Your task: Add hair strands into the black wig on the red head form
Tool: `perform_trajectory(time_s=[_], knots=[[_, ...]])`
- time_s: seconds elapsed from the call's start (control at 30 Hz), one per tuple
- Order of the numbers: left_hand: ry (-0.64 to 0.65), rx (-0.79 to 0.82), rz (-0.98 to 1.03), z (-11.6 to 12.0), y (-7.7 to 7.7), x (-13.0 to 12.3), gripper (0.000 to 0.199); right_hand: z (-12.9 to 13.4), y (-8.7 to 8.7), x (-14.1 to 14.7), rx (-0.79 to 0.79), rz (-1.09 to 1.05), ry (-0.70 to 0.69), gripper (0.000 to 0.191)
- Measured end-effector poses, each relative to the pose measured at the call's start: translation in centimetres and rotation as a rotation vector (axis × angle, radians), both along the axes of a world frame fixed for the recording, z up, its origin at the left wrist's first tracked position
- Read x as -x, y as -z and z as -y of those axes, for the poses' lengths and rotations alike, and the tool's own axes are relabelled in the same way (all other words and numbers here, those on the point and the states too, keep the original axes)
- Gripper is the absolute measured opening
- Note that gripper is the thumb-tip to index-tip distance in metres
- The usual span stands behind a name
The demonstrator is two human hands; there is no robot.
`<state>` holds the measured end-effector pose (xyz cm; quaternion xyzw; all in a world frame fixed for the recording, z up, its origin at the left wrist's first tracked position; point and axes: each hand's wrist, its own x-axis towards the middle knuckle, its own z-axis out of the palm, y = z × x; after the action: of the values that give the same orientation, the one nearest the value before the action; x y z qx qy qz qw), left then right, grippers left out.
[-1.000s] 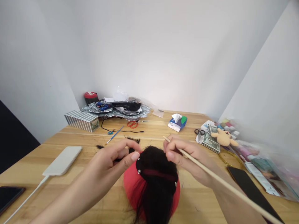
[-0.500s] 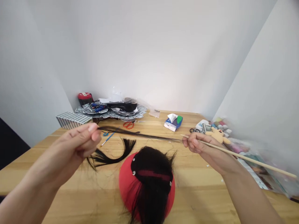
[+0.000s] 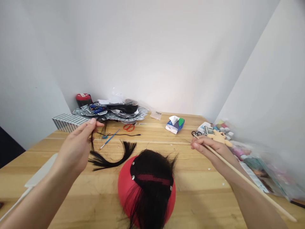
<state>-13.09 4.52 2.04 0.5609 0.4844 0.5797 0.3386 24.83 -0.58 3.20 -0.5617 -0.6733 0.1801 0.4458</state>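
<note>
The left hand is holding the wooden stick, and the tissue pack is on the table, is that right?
Not quite: the head view shows the stick in the right hand, not the left hand. The tissue pack is on the table.

Blue-and-white tissue pack, tan stuffed toy, red-topped dark container

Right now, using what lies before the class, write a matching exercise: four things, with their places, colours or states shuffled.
1. Wooden stick
2. Tissue pack
3. Paintbrush
4. Hair bundle

A. Blue handle
B. Black, curved, on the table
C. In the right hand
D. Open, white tissue showing

Pairs: 1-C, 2-D, 3-A, 4-B
</note>
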Motion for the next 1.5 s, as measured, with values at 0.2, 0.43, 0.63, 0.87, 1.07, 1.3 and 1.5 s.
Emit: perform_trajectory(time_s=[0.2,0.43,0.63,0.87,1.07,1.3,1.5], knots=[[-0.019,-0.012,-0.098,4.0,0.4,-3.3,0.031,1.5,-0.2,4.9,-0.088,0.191,-0.280,0.027],[0.233,0.000,-0.195,7.2,0.8,-6.9,0.030,3.3,-0.3,11.3,-0.431,0.605,-0.335,0.014],[0.378,0.048,-0.247,7.3,1.3,-7.1,0.040,2.7,-0.6,11.8,-0.443,0.606,-0.302,0.027],[0.549,0.145,-0.235,7.1,0.1,-6.5,0.036,2.4,-0.5,10.6,-0.220,0.400,-0.436,0.017],[0.533,0.233,-0.060,6.1,-0.3,-5.2,0.047,1.5,-0.9,8.7,-0.017,-0.007,-0.363,0.028],[0.302,0.236,0.222,2.9,1.1,-3.4,0.043,0.4,-0.2,6.5,-0.007,-0.160,-0.028,0.031],[0.228,0.277,0.492,1.1,1.5,-2.1,0.027,-0.6,0.2,5.0,0.031,-0.194,0.077,0.031]])
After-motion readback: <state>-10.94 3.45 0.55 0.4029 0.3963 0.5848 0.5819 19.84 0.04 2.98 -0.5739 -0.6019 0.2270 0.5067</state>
